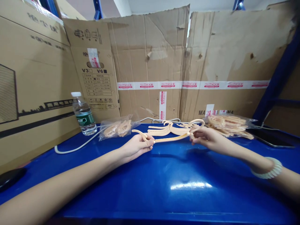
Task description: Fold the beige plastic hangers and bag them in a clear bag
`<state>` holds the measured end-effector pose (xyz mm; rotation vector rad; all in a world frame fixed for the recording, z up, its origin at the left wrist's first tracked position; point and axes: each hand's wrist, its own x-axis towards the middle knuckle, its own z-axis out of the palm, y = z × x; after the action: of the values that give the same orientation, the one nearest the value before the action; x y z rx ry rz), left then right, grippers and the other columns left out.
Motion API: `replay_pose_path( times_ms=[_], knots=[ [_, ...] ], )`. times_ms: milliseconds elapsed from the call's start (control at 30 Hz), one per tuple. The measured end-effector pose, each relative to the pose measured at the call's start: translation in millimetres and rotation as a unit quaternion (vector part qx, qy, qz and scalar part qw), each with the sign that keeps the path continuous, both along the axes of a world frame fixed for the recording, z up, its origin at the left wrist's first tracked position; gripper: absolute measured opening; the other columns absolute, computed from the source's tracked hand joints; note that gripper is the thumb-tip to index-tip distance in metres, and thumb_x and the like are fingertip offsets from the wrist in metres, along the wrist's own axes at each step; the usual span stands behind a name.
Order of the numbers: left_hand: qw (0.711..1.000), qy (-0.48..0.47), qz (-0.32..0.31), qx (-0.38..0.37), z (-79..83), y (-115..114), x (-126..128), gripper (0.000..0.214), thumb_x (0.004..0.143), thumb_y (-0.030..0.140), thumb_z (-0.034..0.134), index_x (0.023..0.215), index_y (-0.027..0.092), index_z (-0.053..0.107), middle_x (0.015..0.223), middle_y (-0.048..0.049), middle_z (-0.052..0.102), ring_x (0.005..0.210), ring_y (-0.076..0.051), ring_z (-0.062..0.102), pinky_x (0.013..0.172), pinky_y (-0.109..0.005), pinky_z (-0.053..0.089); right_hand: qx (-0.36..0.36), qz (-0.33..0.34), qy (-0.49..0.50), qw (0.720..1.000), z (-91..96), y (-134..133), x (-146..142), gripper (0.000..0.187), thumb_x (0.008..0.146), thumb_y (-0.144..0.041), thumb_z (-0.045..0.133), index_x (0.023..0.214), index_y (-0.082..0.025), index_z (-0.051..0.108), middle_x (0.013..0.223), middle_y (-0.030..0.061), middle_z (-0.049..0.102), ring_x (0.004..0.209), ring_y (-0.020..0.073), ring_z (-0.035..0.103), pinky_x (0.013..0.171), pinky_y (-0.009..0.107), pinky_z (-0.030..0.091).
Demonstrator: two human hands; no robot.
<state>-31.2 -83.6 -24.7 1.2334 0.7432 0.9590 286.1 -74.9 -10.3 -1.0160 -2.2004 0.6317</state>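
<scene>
A peach-coloured plastic clothes hanger is held up just above the blue table, stretched between my two hands. My left hand pinches it near its left part, where a curved arm sticks out past the fingers. At the other end my right hand grips it beside a rounded, hook-like curve; some of those fingers are hidden behind the hanger. Right behind it lies a stack of similar hangers, with their hooks toward the middle.
Clear bags of peach plastic pieces lie at left and right. A water bottle stands by the cardboard box. A white cable, a dark phone and a black object rest on the blue table. Cardboard walls the back.
</scene>
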Motion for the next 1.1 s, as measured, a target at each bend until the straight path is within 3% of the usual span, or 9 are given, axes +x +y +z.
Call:
replay_pose_path(
  times_ms=[167, 433, 600, 833, 1100],
  knots=[
    [0.997, -0.050, -0.047, -0.036, 0.3, 2.7, -1.2, 0.041, 0.059, 0.027, 0.090, 0.068, 0.013, 0.053, 0.095, -0.0018, 0.059, 0.086, -0.016, 0.062, 0.086, -0.036, 0.047, 0.018, -0.009, -0.014, 1.000, 2.2, -3.4, -2.4, 0.024, 0.081, -0.041, 0.059, 0.090, -0.018, 0.060, 0.090, 0.0087, 0.065, 0.084, 0.0240, 0.066, 0.077, 0.040, 0.056],
    [0.990, -0.074, -0.098, -0.063, -0.7, 1.4, -2.8, 0.035, 0.064, 0.024, 0.087, 0.072, 0.012, 0.055, 0.091, -0.0030, 0.061, 0.083, -0.016, 0.065, 0.083, -0.033, 0.048, 0.047, -0.018, -0.015, 0.999, 3.4, -9.4, -7.6, 0.024, 0.082, -0.041, 0.058, 0.089, -0.019, 0.062, 0.092, 0.0096, 0.065, 0.081, 0.0233, 0.065, 0.074, 0.039, 0.056],
    [0.990, -0.083, -0.099, -0.060, 0.5, 1.0, -2.6, 0.032, 0.066, 0.023, 0.086, 0.071, 0.012, 0.057, 0.088, -0.0024, 0.061, 0.082, -0.015, 0.065, 0.083, -0.031, 0.049, 0.070, -0.002, -0.014, 0.997, 1.9, -10.2, -9.5, 0.020, 0.083, -0.038, 0.055, 0.087, -0.019, 0.061, 0.095, 0.0091, 0.063, 0.079, 0.0210, 0.064, 0.073, 0.037, 0.056],
    [0.990, -0.090, -0.077, -0.078, -2.2, 2.5, -3.3, 0.028, 0.069, 0.015, 0.083, 0.071, 0.012, 0.055, 0.091, -0.0031, 0.063, 0.082, -0.015, 0.068, 0.086, -0.028, 0.051, 0.101, -0.031, -0.015, 0.994, 2.0, -10.5, -10.6, 0.021, 0.082, -0.039, 0.057, 0.090, -0.020, 0.062, 0.096, 0.0097, 0.067, 0.082, 0.0229, 0.066, 0.072, 0.037, 0.056],
    [0.995, -0.077, -0.020, -0.065, 0.1, 4.1, -1.6, 0.022, 0.073, 0.000, 0.071, 0.065, 0.011, 0.054, 0.086, -0.0047, 0.064, 0.081, -0.016, 0.072, 0.080, -0.019, 0.054, 0.198, -0.035, -0.055, 0.978, 2.9, -19.8, -18.0, 0.016, 0.088, -0.031, 0.049, 0.089, -0.021, 0.061, 0.090, 0.0088, 0.067, 0.085, 0.0241, 0.064, 0.075, 0.038, 0.052]
  ],
)
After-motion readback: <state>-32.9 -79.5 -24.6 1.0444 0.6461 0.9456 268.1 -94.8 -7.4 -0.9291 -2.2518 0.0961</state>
